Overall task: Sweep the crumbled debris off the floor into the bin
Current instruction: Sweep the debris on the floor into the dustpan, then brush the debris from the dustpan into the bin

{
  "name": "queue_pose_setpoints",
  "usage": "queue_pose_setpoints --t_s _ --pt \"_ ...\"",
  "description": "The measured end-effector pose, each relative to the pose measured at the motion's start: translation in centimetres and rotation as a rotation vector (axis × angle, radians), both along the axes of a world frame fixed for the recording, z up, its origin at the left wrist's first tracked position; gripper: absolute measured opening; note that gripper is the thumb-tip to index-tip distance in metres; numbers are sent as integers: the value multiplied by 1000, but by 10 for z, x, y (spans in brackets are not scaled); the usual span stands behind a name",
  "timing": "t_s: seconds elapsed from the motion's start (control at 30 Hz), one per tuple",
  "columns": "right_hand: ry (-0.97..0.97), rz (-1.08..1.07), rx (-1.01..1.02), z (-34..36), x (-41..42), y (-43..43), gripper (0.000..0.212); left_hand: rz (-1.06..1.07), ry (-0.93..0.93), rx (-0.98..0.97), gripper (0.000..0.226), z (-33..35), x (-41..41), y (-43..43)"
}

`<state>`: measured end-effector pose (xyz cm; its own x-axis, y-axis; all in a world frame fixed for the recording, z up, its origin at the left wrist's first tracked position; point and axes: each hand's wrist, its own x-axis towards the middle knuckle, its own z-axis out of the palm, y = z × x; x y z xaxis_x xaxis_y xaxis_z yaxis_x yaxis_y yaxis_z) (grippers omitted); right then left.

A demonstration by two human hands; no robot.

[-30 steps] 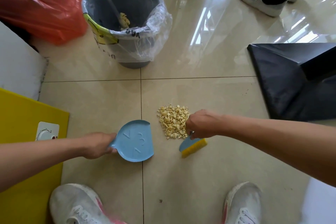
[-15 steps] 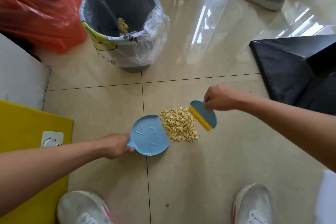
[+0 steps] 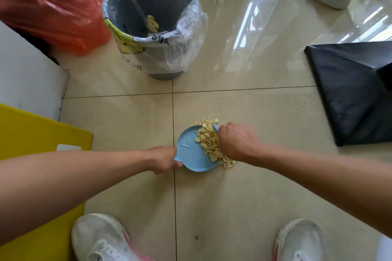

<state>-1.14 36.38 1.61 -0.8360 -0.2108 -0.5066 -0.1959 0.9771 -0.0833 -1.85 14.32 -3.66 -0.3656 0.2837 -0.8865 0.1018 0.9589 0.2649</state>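
Debris point(image 3: 209, 143) partly hidden under right hand point(image 3: 235, 142).

Black marker scrawl on the bin liner point(image 3: 159, 38) (upside down, approx.) isn't legible; nothing else.

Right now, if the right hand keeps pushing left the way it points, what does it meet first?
The pale crumbled debris piled on the round blue plastic dustpan, directly left of the right hand. Beyond that, the left hand on the handle. Height is unclear.
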Motion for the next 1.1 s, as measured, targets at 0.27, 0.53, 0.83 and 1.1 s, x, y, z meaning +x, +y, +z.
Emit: queue_pose_setpoints --t_s 0.27,0.53,0.83,1.1 --pt "-5 -31 -87 2 2 -12 18 85 -8 63 15 -1 2 5" --pt "-54 -243 -567 32 -32 49 18 239 -85 175 22 8 0 -21" --pt "-237 -531 -987 66 -75 91 24 147 6 281 13 71 -41 -23" --pt "-123 -560 -1364 153 -135 81 24 352 60 536 17 173 -109 -24"
